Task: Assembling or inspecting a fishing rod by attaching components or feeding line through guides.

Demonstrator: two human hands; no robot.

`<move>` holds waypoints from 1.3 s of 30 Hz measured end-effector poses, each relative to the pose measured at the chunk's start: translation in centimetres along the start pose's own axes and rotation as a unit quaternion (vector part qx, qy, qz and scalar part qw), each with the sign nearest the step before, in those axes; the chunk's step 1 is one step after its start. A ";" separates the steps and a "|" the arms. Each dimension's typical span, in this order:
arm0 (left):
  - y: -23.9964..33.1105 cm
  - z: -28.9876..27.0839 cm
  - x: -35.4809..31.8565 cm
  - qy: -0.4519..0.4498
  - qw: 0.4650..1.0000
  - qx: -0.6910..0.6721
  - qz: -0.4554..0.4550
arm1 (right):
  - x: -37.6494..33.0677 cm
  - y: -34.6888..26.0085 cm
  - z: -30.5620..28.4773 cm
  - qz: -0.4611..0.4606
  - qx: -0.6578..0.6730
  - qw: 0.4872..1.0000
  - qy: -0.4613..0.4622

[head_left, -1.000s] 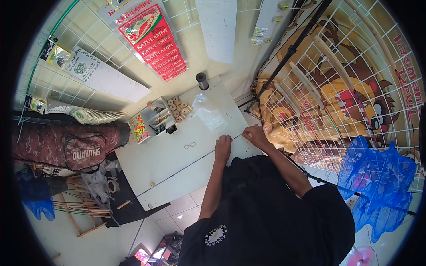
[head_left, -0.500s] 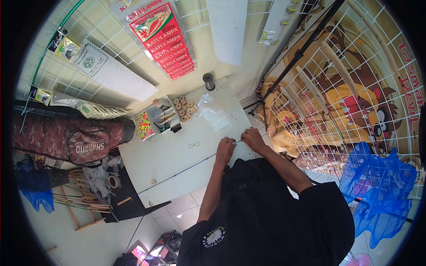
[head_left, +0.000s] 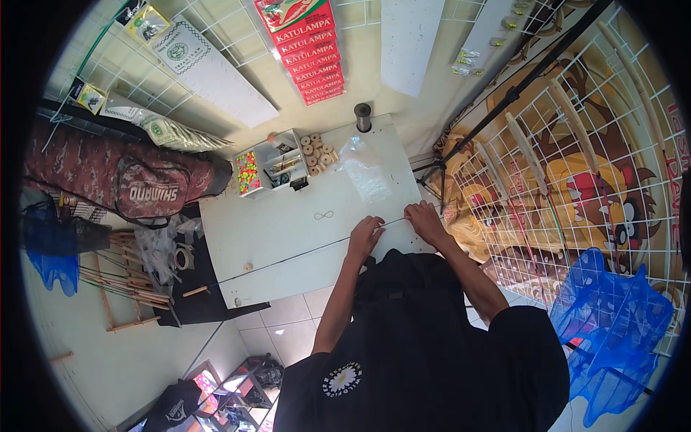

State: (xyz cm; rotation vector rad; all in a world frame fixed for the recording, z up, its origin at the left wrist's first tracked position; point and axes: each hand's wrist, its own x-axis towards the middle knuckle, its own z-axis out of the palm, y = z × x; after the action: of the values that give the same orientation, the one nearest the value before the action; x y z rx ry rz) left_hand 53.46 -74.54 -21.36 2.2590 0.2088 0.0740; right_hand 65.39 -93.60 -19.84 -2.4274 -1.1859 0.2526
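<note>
A thin dark fishing rod (head_left: 288, 259) with a short wooden handle (head_left: 194, 291) lies slantwise across the white table, its handle past the left edge. My left hand (head_left: 366, 236) is closed around the rod near its thin end. To the right, my right hand (head_left: 427, 223) pinches the tip, and a short thin stretch shows between the two hands. Whether a line runs along the tip is too fine to tell. Beyond my hands lie a small twisted loop of cord (head_left: 324, 215) and a clear plastic bag (head_left: 367, 176).
On the white table (head_left: 288, 223) stand a divided box (head_left: 282, 176) with colourful small pieces, several wooden spools (head_left: 317, 153) and a dark line spool (head_left: 363, 117). A camouflage bag (head_left: 155, 183) is at left, wire grid racks (head_left: 547, 187) and blue netting (head_left: 612, 324) at right.
The view has shifted, so the table sits a little higher and to the right. My hands are slightly farther apart, with more of the rod's thin end showing between them.
</note>
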 end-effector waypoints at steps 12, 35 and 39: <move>11.1 -8.9 1.5 0.026 0.997 -0.074 0.007 | 2.1 -7.9 -13.9 -0.107 -0.020 0.988 0.108; 6.0 -20.5 -6.7 0.475 0.878 0.054 0.021 | 5.4 -15.1 -20.7 -0.087 -0.122 0.968 0.202; -7.5 -19.0 -14.7 0.657 0.729 0.016 -0.190 | 5.8 -15.5 -20.5 -0.065 -0.128 0.968 0.206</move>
State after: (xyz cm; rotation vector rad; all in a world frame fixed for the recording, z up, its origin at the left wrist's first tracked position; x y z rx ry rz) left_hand 35.73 -58.05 -14.69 1.7190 1.3924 1.4558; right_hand 64.96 -86.61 5.56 -2.4314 -1.2325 -0.4512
